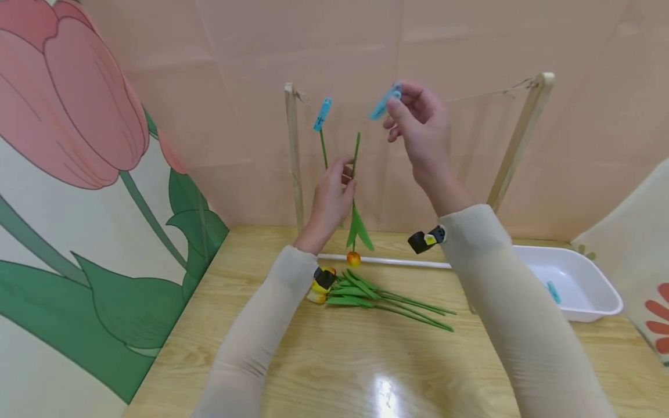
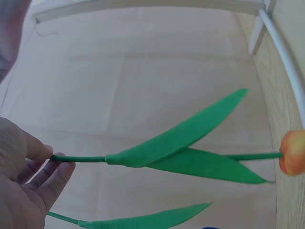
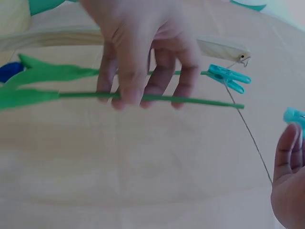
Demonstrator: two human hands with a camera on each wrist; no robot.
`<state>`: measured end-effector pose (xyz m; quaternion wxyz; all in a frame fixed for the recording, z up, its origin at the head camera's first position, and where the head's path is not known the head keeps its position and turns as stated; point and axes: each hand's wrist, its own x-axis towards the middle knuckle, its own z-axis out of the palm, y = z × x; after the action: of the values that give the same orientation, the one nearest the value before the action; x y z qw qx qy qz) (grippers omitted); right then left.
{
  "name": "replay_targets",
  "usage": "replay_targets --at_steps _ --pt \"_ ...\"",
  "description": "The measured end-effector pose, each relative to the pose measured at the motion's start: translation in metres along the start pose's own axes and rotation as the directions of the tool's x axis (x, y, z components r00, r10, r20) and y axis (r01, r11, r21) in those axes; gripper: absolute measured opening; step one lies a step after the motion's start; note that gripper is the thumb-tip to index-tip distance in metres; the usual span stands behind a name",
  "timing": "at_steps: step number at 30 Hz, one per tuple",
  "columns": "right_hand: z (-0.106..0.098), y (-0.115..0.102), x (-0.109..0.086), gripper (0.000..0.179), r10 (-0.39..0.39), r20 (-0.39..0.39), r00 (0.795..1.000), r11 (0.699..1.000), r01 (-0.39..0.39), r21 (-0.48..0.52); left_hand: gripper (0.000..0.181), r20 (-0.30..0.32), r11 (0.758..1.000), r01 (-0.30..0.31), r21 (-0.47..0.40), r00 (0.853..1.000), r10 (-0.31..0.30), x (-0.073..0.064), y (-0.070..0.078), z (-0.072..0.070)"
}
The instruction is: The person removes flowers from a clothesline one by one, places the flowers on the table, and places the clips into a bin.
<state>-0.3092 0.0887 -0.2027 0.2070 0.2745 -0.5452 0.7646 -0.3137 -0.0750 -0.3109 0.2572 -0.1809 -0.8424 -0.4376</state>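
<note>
My left hand (image 1: 333,194) pinches the green stem of an artificial tulip (image 1: 353,259), which hangs head down with its orange-yellow bloom lowest. The stem's bare end points up near a thin string (image 3: 252,137). My right hand (image 1: 427,136) holds a blue clothespin (image 1: 385,102) between thumb and fingers, up at the string's height and to the right of that stem end. Further left, another blue clothespin (image 1: 323,114) is clipped on the string and grips the stem of a second hanging flower (image 1: 323,148), partly hidden behind my left hand.
Wooden posts (image 1: 294,157) (image 1: 520,139) carry the string at both ends, with a white rod (image 1: 402,263) low between them. Several tulips (image 1: 366,293) lie on the wooden table (image 1: 324,366). A white basin (image 1: 580,270) at the right contains a blue clothespin (image 1: 553,292).
</note>
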Motion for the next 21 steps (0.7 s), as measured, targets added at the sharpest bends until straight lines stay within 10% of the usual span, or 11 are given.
replay_targets --at_steps 21 --pt "-0.066 -0.005 -0.049 0.026 -0.058 0.13 0.99 0.997 0.064 -0.046 0.031 0.113 0.963 -0.251 0.094 0.964 0.24 -0.023 0.019 -0.004"
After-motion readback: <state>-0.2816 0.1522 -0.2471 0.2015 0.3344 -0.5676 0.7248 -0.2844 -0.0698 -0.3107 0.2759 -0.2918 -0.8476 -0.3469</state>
